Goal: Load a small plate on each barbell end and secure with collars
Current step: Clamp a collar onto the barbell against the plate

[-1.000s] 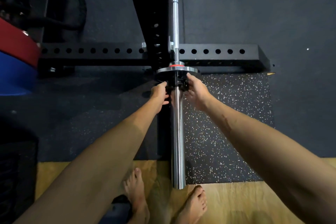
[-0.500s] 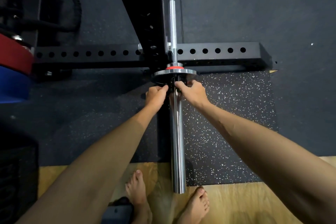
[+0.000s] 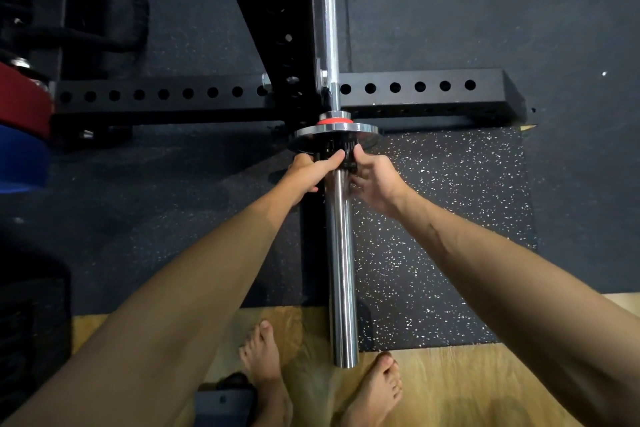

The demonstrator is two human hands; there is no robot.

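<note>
A chrome barbell sleeve (image 3: 341, 270) is seen running from bottom centre up to frame centre, its free end above the 2 bare feet (image 3: 375, 388). 1 small plate (image 3: 367, 131) is seated on the sleeve at centre frame, against a red ring (image 3: 334, 121) and the shaft collar. A black collar (image 3: 341, 152) is set on the sleeve just below the plate, touching or nearly touching its face; the contact line is hidden by the fingers.

The left hand (image 3: 306, 177) is held on the collar from the left, its fingers curled over the top of the collar. The right hand (image 3: 375, 180) is held on the collar from the right, thumb raised against the collar's upper edge, remaining fingers wrapped under and behind the sleeve. Both sets of fingers are clamped on the collar; whether the collar's latch is closed cannot be told.

A black rack upright (image 3: 273, 10) is noted at upper centre, just left of the bar shaft (image 3: 329, 10). A perforated rack base beam (image 3: 415, 90) is crossed by the bar beneath the plate. Red and blue bumper plates (image 3: 20, 135) are noted at the left edge, well apart from the sleeve. A speckled rubber mat (image 3: 433, 218) lies under the sleeve; wood flooring (image 3: 467, 392) is seen at the bottom.
</note>
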